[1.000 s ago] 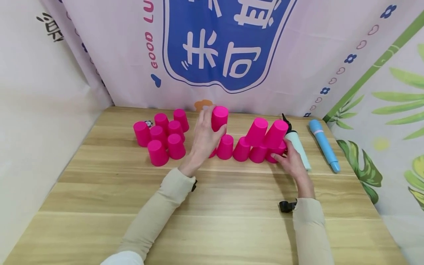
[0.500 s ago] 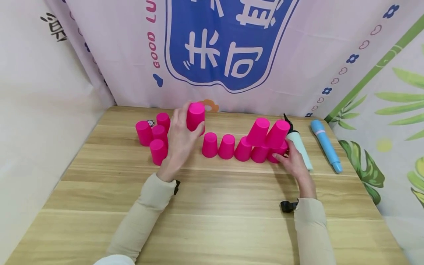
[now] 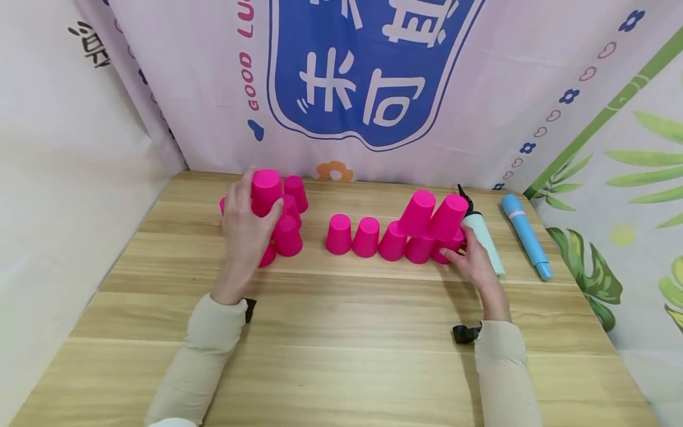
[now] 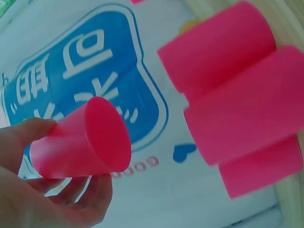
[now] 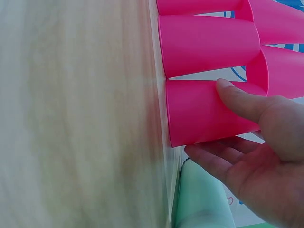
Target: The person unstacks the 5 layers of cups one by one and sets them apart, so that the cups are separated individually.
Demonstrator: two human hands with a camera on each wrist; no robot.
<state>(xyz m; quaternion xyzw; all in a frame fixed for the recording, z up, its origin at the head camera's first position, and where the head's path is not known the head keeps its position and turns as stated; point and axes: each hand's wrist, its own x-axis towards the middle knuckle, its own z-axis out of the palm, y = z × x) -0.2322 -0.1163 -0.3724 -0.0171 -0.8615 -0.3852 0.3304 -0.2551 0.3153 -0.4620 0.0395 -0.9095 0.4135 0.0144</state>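
Observation:
My left hand (image 3: 245,237) grips an upside-down pink cup (image 3: 266,193), raised over the loose group at the table's left. In the left wrist view, thumb and fingers wrap the held cup (image 4: 66,147) and its hollow mouth shows. Several cups of the group, such as the near one (image 3: 289,237), stand mouth down; my hand hides others. Right of them runs a row of upside-down cups (image 3: 366,237), with two upper cups (image 3: 418,213) bridging its right end. My right hand (image 3: 476,264) holds the row's rightmost lower cup (image 5: 204,111), thumb on one side, fingers on the other.
Close behind the right hand lies a pale green bottle-like object (image 3: 482,243) with a black top. Farther right is a blue microphone-shaped object (image 3: 525,237). A printed cloth (image 3: 213,89) hangs along the back edge of the wooden table (image 3: 363,332).
My left hand has carried its cup leftward, from behind the row's left end to above the loose group. The right hand stays at the same end cup.

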